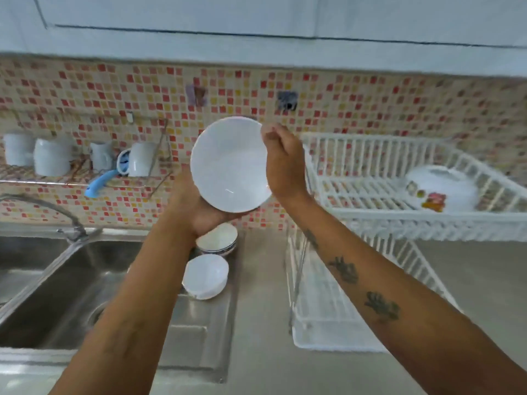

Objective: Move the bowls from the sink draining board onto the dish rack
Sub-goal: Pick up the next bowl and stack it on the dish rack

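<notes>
I hold a white bowl point(229, 163) up in the air, tilted so its inside faces me. My left hand point(194, 206) cups it from below and my right hand point(282, 163) grips its right rim. Under it, on the steel draining board point(199, 323), stands a white bowl point(206, 276) and behind that a small stack of blue-patterned bowls point(218, 239), partly hidden by my left hand. The white dish rack point(370, 212) stands to the right, its upper tier holding a white bowl point(445, 186) with a flower pattern.
A steel sink point(57, 286) with a curved tap point(71, 223) lies at the left. A wall shelf point(57, 178) carries white mugs and a blue-handled tool point(99, 185). The rack's lower tray point(322, 315) rests on the counter. A mosaic tiled wall runs behind.
</notes>
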Available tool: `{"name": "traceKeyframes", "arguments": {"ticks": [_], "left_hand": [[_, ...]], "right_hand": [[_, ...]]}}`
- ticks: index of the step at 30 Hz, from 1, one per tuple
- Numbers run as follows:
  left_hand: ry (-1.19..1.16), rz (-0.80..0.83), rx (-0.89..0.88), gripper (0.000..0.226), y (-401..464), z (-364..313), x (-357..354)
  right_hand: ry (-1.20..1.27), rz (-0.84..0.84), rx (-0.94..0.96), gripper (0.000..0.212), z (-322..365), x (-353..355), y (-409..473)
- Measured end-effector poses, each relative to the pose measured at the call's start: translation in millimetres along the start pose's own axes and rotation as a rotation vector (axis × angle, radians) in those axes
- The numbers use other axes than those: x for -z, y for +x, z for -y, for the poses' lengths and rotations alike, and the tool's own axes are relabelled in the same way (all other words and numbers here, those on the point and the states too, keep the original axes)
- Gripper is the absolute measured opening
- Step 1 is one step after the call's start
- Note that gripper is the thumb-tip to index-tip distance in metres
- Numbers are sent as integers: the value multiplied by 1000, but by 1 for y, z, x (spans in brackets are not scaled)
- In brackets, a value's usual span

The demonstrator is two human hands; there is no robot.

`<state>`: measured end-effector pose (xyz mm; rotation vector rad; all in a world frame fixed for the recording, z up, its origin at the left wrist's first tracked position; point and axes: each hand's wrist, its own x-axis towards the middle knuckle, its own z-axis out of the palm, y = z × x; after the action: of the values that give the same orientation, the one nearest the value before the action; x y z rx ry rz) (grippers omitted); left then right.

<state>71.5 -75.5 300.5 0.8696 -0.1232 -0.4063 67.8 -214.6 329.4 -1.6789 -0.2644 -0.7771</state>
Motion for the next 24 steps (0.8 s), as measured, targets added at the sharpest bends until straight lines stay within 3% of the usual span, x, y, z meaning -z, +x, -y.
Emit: {"name": "traceKeyframes", "arguments": {"ticks": [2, 5, 9, 13, 16, 18, 19, 22, 24], "left_hand": [[114, 179, -21, 45, 5, 5, -45], [264, 306, -5, 46, 15, 24, -116], [358, 359, 22, 55, 42, 54, -192], [449, 328, -38, 54, 65, 85, -246], [638, 291, -199, 42, 80, 104, -276], [796, 257, -368, 47, 92, 116, -289], [865, 264, -453, 48, 98, 124, -292], [1007, 311, -635, 44, 117, 148, -295], [1135, 326, -728, 53, 128, 162, -294]], "right_hand": [[2, -94, 52, 26, 16, 56, 15], [33, -238, 71, 18, 24, 138, 29], [9, -357, 80, 20, 25, 224, 37], [-132, -372, -59, 29, 30, 285, 39], [-264, -332, -178, 59, 26, 321, 44], [-314, -300, -269, 81, 23, 337, 46], [-326, -291, -289, 82, 18, 345, 47], [-334, -254, -316, 58, 3, 359, 46], [-368, -218, -326, 65, -10, 364, 47]]}}
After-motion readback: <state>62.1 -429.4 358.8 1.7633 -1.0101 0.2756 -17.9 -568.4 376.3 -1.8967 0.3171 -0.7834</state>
